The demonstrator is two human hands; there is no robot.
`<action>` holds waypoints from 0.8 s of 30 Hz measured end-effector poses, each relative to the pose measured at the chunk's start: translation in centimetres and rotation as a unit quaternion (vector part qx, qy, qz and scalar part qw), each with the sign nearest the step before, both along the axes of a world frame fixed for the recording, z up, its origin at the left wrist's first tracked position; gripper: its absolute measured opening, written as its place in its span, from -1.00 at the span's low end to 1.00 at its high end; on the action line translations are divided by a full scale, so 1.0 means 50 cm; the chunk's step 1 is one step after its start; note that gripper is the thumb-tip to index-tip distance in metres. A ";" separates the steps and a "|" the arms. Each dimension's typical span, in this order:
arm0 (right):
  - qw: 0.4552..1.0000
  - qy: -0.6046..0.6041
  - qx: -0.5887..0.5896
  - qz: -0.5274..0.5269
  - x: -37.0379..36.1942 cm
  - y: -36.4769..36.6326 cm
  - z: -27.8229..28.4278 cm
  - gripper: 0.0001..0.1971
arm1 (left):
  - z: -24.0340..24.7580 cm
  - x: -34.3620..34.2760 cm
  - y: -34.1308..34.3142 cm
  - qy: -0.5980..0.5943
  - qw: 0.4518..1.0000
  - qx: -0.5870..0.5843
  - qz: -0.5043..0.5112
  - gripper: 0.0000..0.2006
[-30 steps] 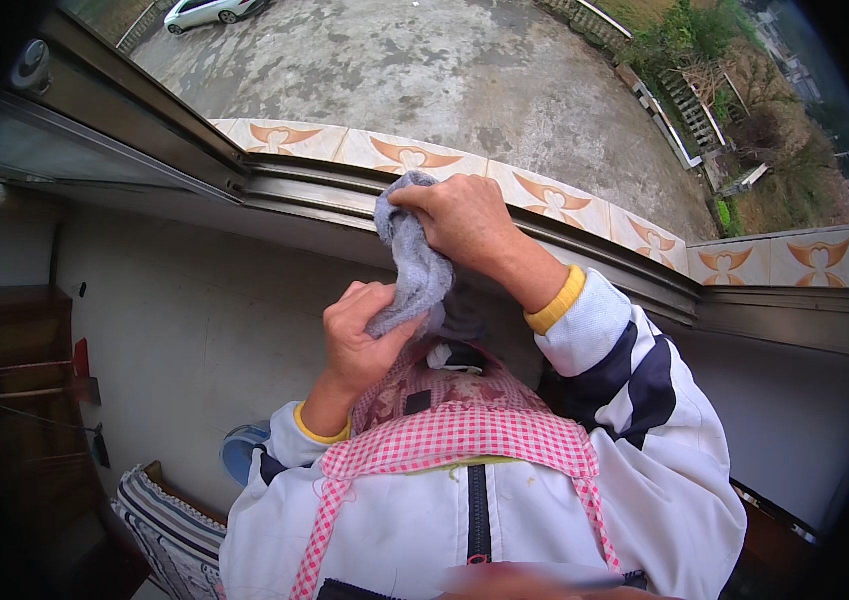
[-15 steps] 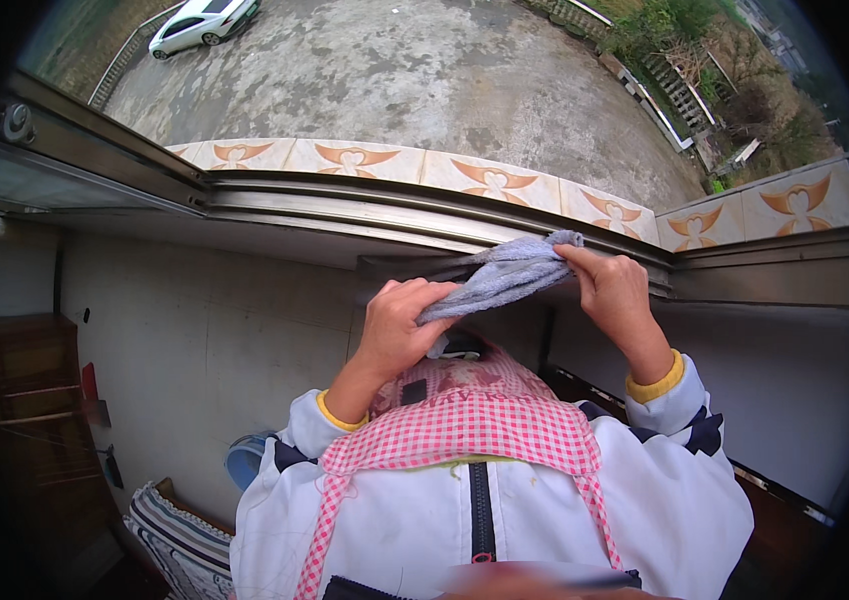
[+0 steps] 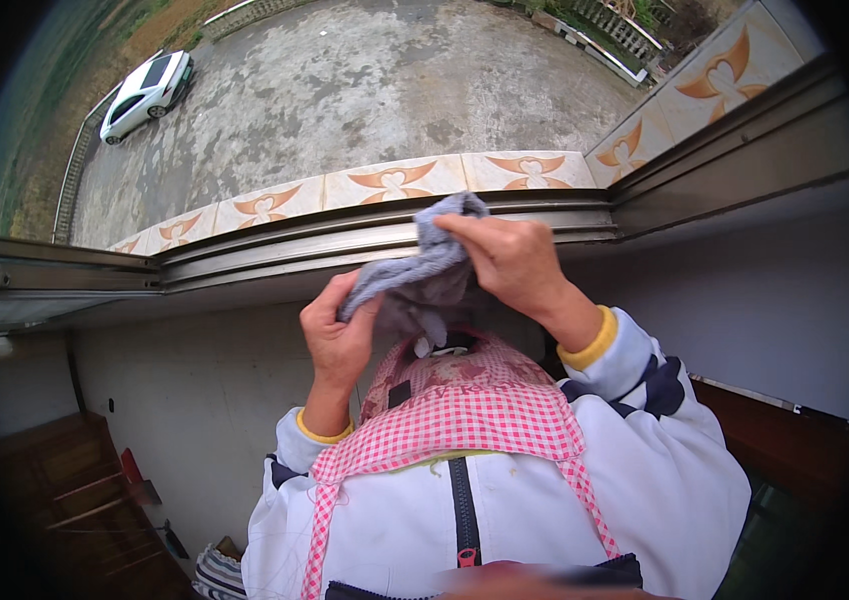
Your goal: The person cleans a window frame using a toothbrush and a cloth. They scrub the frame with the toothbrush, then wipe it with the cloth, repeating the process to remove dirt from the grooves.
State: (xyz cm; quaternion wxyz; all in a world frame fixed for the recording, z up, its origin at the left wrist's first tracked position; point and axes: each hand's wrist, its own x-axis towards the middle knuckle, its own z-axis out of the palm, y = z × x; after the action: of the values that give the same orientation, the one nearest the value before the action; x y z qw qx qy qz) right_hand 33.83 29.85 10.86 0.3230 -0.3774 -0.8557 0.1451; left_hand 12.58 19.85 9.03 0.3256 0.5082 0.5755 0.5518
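Note:
A grey-blue cloth (image 3: 415, 272) is stretched between my two hands in front of the metal window track (image 3: 345, 243). My left hand (image 3: 337, 328) pinches its lower left end between thumb and fingers. At the upper right end, my right hand (image 3: 515, 262) grips the cloth, its fingertips over the track's rails. The cloth's bunched top lies across the track, though I cannot tell how firmly it touches. Below the hands the cloth's middle sags toward my pink checked apron (image 3: 455, 420).
Beyond the track runs a tiled outer sill (image 3: 395, 182) with orange patterns. A sliding window frame (image 3: 55, 278) stands at the left, a metal side frame (image 3: 735, 140) at the right. Outside, a white car (image 3: 148, 95) is parked on concrete. Wooden furniture (image 3: 75, 490) stands lower left.
The view has turned to the right. Both hands have shifted left in the picture with the cloth, which was a tight twisted roll and now hangs looser and more spread.

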 end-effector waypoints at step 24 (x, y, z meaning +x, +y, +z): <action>0.988 0.087 -0.083 -0.095 0.128 0.010 0.035 -0.83 | 0.026 0.081 0.043 0.175 0.983 0.037 -0.042 -0.76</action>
State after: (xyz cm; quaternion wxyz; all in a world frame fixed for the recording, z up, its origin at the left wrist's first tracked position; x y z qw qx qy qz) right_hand 40.22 30.33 12.58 0.3760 -0.4683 -0.7696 0.2167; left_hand 16.63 21.98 10.32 0.2235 0.6328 0.5805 0.4610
